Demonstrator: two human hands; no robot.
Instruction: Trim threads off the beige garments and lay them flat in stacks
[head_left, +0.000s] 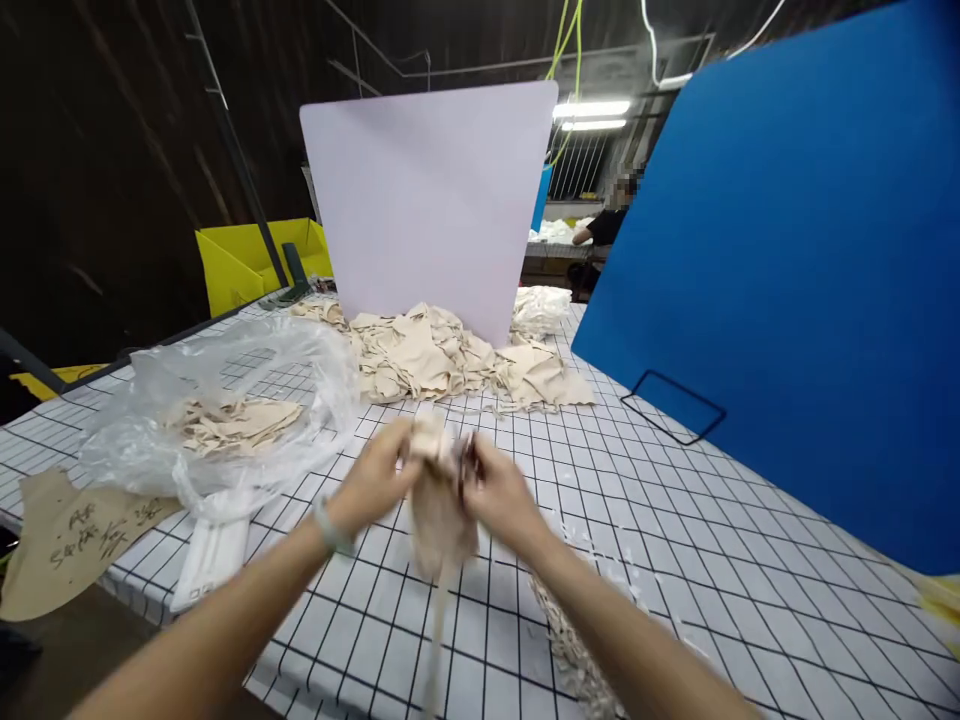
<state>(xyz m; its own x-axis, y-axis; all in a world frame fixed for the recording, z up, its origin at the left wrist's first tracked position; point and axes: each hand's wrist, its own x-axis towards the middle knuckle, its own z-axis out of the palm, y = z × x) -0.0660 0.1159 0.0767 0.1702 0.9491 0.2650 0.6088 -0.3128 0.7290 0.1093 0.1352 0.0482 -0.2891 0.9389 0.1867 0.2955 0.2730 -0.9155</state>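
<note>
In the head view, a beige fabric piece (439, 500) is pinched between the left hand (375, 480) and the right hand (499, 490), fingers closed on its top so it hangs free above the gridded counter (675, 520). In front of the white board (431, 200) a fabric pile (450, 355) is heaped; left of it, a plastic bag (225, 420) holds more pieces.

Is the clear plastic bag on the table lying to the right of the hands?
No, the clear plastic bag lies on the gridded table to the left of both hands, which hold a beige cloth piece.
</note>
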